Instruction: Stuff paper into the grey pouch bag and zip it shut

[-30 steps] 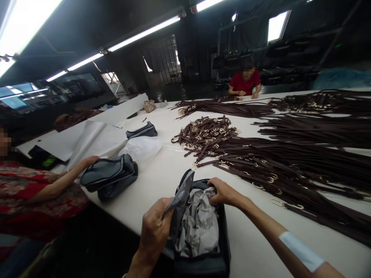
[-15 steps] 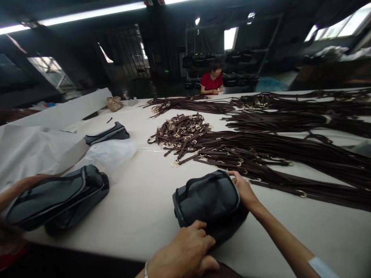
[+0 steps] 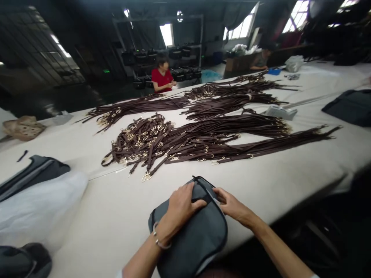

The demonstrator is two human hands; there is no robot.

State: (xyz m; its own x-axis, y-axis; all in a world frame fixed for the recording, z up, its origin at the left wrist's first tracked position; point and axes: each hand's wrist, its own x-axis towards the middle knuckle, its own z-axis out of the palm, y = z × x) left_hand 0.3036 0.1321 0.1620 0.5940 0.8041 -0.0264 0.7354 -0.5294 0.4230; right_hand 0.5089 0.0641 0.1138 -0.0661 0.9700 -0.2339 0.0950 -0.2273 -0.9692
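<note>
Presently, the left hand (image 3: 180, 204) lies palm down on the grey bag (image 3: 189, 231) at the lower centre of the frame, fingers spread flat over its top panel and clasping nothing; a thin bracelet (image 3: 158, 241) circles that wrist. The right hand (image 3: 232, 206) meets the bag at its upper right edge, fingertips pinched at the dark zip line just beside the left hand's fingers; the grip there is closed on the bag's edge, though whether it holds the zip pull itself cannot be told. The bag rests on the near edge of the white counter (image 3: 275, 181), slightly overhanging it toward the camera, with dark piping around its rim.

Above the bag, in the middle of the frame, a heap of dark brown straps (image 3: 139, 141) with gold buckles lies tangled, and longer bundles of straps (image 3: 255, 144) run from it toward the right. Further bundles lie toward the upper centre. At the left edge, a white plastic sheet (image 3: 37, 204) partly covers a second dark bag (image 3: 31, 173), and part of another dark bag (image 3: 20, 262) shows in the lower left corner. A tan object (image 3: 23, 127) sits at the far left. A dark bag (image 3: 348, 106) lies at the far right. A person in a red shirt (image 3: 162, 79) sits at the far side of the counter, upper centre.
</note>
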